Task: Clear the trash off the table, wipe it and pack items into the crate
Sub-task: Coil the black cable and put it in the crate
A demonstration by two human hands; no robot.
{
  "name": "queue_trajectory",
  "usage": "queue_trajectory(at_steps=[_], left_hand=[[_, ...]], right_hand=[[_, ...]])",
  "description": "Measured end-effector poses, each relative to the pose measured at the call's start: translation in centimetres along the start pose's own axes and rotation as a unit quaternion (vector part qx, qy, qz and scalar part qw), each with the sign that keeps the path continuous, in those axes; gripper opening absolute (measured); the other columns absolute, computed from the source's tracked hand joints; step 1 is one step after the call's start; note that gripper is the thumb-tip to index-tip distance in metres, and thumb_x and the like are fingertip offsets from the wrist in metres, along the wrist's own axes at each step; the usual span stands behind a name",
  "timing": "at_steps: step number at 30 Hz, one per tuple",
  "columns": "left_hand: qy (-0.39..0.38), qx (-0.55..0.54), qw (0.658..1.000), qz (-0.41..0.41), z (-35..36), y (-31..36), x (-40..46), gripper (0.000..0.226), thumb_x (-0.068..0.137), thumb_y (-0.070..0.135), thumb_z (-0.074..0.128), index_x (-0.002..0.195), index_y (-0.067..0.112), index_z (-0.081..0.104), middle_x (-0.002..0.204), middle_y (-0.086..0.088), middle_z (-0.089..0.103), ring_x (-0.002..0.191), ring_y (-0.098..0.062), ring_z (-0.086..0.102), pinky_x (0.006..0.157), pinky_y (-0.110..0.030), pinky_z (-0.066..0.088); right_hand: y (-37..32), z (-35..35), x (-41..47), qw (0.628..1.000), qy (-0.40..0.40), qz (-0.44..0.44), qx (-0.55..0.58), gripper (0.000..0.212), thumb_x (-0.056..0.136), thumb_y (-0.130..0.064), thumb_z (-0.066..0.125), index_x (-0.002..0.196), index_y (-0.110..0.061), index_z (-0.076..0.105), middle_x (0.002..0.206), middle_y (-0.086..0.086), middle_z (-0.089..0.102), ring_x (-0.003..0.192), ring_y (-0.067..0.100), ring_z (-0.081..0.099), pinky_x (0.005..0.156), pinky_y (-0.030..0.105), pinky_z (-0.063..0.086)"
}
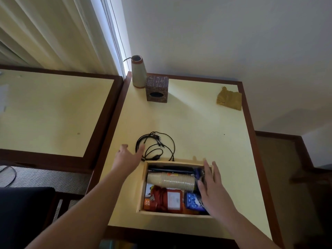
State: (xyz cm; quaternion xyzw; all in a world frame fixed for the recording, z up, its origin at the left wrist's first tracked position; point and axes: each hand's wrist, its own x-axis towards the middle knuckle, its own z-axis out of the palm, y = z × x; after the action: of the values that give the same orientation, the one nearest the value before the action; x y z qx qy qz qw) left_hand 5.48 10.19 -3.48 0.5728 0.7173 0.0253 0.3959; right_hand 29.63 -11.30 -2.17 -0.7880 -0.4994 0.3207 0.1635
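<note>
While the left hand [128,157] is held flat above the worktop [197,126] with its fingers [141,150] spread and empty, a coil of black cable [155,146] is seen just beyond the fingertips. The right hand [212,187] is laid over the right side of the wooden crate [143,186], fingers loosely spread and gripping nothing. Left of those fingers, a stack of paper cups [172,179] and an orange packet [167,200] are packed inside. Far beyond them a yellow cloth [229,98] is left near the corner.
</note>
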Motion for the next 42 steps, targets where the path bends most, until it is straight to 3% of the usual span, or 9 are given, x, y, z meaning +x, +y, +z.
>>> queue_trajectory(at_steps=[4,8,13,16,19,24,28,34,42], left_hand=[[-0.032,0.103,0.994,0.008,1.4,1.8,2.5,0.128,0.065,0.103,0.049,0.160,0.018,0.032,0.160,-0.020,0.036,0.145,-0.040,0.042,0.108,-0.058,0.048],[-0.009,0.116,0.992,0.040,2.5,2.2,4.1,0.056,0.099,0.068,0.050,0.125,0.021,0.066,0.133,-0.015,0.061,0.120,-0.029,0.058,0.103,-0.050,0.053],[0.071,0.016,0.988,0.140,0.5,6.5,1.1,0.033,0.109,0.045,0.044,0.103,0.023,0.068,0.094,-0.002,0.069,0.084,-0.017,0.066,0.083,-0.042,0.060],[0.060,-0.027,0.974,0.219,-1.9,10.7,-2.7,0.029,0.110,0.044,0.047,0.101,0.024,0.067,0.087,0.002,0.070,0.081,-0.016,0.068,0.073,-0.035,0.058],[0.060,-0.099,0.954,0.277,-4.6,14.8,-7.0,0.027,0.109,0.040,0.052,0.098,0.023,0.069,0.086,0.000,0.074,0.083,-0.019,0.071,0.075,-0.037,0.058],[0.032,-0.265,0.908,0.322,-8.8,20.0,-14.5,0.020,0.108,0.029,0.057,0.108,0.017,0.072,0.089,-0.003,0.081,0.083,-0.016,0.077,0.074,-0.028,0.061],[-0.010,-0.299,0.878,0.374,-10.6,22.4,-19.1,0.030,0.111,0.033,0.049,0.115,0.010,0.068,0.093,-0.013,0.080,0.090,-0.031,0.076,0.080,-0.041,0.061],[0.021,-0.351,0.862,0.365,-12.4,24.6,-23.1,0.037,0.111,0.041,0.048,0.108,0.006,0.058,0.086,-0.015,0.080,0.082,-0.039,0.076,0.083,-0.056,0.061],[0.077,-0.367,0.860,0.346,-16.2,24.5,-27.2,0.046,0.108,0.052,0.047,0.114,0.008,0.059,0.076,-0.010,0.079,0.068,-0.026,0.078,0.050,-0.026,0.057]], right_hand=[[-0.2,-0.1,0.3,0.998,-0.022,0.062,-0.010,0.081,0.107,-0.048,0.041,0.158,-0.049,-0.023,0.172,-0.005,-0.006,0.143,0.020,0.046,0.094,0.033,0.061],[-0.1,-0.5,0.4,0.997,-0.047,0.061,-0.008,0.079,0.105,-0.054,0.035,0.154,-0.052,-0.028,0.172,-0.005,-0.007,0.132,0.017,0.056,0.084,0.029,0.064],[0.1,-1.0,0.5,0.996,-0.074,0.049,0.013,0.077,0.106,-0.056,0.033,0.152,-0.057,-0.028,0.172,-0.006,-0.008,0.140,0.017,0.049,0.089,0.030,0.063],[-0.4,-1.6,0.5,0.994,-0.083,0.063,0.024,0.076,0.104,-0.059,0.038,0.155,-0.059,-0.019,0.173,-0.004,-0.009,0.157,0.026,0.024,0.114,0.047,0.049],[-2.7,-4.0,0.3,0.998,-0.017,0.056,0.015,0.080,0.101,-0.057,0.052,0.161,-0.052,-0.001,0.175,-0.001,-0.009,0.161,0.028,0.003,0.127,0.047,0.024],[-8.7,-11.0,0.9,0.966,0.189,-0.137,0.113,0.094,0.091,-0.049,0.074,0.162,-0.046,0.012,0.172,-0.005,0.012,0.154,0.006,0.018,0.114,0.020,0.028],[-12.9,-17.6,2.1,0.924,0.208,-0.204,0.248,0.109,0.085,-0.049,0.081,0.165,-0.034,0.009,0.165,-0.012,0.024,0.149,0.003,0.023,0.111,0.025,0.030],[-16.4,-26.3,0.6,0.894,0.119,-0.233,0.364,0.009,0.100,-0.021,0.068,0.108,-0.021,0.072,0.096,-0.002,0.080,0.092,0.018,0.076,0.090,0.043,0.062],[-20.0,-31.5,-4.5,0.895,0.047,-0.287,0.340,0.026,0.106,-0.023,0.055,0.112,-0.022,0.080,0.117,-0.005,0.077,0.117,0.020,0.071,0.108,0.047,0.052]])
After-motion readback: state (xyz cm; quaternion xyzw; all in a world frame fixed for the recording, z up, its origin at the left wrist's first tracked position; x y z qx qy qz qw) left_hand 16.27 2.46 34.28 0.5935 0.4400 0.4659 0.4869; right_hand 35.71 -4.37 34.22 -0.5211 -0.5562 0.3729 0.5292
